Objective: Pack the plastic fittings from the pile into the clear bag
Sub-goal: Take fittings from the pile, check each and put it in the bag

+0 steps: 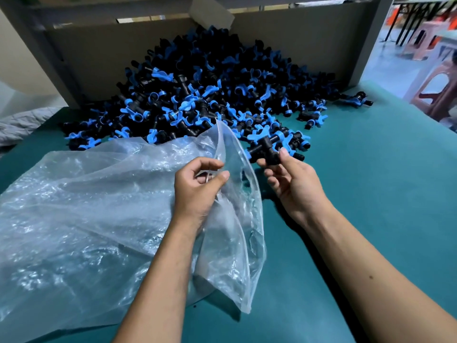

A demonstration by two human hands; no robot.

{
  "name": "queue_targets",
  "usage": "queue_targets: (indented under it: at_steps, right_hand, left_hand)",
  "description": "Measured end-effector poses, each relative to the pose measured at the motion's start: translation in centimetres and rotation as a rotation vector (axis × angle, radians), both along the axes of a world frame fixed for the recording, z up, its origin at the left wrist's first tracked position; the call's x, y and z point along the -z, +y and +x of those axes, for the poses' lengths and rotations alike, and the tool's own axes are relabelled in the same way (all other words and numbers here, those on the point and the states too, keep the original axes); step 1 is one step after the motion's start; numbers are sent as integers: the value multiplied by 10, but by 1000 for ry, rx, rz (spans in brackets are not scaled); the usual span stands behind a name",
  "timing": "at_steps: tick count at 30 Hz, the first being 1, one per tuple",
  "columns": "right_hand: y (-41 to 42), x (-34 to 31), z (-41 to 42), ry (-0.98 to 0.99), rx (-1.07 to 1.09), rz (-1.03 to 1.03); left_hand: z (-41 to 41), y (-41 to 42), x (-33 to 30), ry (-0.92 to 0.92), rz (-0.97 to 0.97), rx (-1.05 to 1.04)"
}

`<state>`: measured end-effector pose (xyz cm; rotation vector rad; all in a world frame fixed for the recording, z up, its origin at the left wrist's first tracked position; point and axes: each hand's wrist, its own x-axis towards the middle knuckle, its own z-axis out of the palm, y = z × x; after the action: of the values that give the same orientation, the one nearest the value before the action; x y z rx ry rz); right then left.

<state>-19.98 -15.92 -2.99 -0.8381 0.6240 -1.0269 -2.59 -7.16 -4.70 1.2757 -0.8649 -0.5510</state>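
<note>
A large pile of black plastic fittings with blue wing handles lies at the back of the green table, against a cardboard wall. A big crumpled clear bag spreads over the table's left half. My left hand pinches the bag's edge near its mouth and lifts it. My right hand holds a black T-shaped fitting with blue ends, just right of the bag's opening. Dark shapes show faintly through the plastic; I cannot tell what they are.
The green table stretches right and forward of my hands. A cardboard wall backs the pile. A few loose fittings lie at the pile's right edge. Plastic stools stand beyond the table's right side.
</note>
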Motion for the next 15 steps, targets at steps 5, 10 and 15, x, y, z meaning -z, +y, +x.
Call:
queue_targets:
  at_steps: [5, 10, 15]
  right_hand:
    - [-1, -3, 2, -43, -28, 83]
    - [3, 0, 3, -16, -78, -77]
    - [9, 3, 5, 19, -83, -229]
  left_hand:
    - [5, 0, 2, 69, 9, -2]
    - [1, -20, -4, -4, 399, -155]
    - [-12, -57, -31, -289, 766, -364]
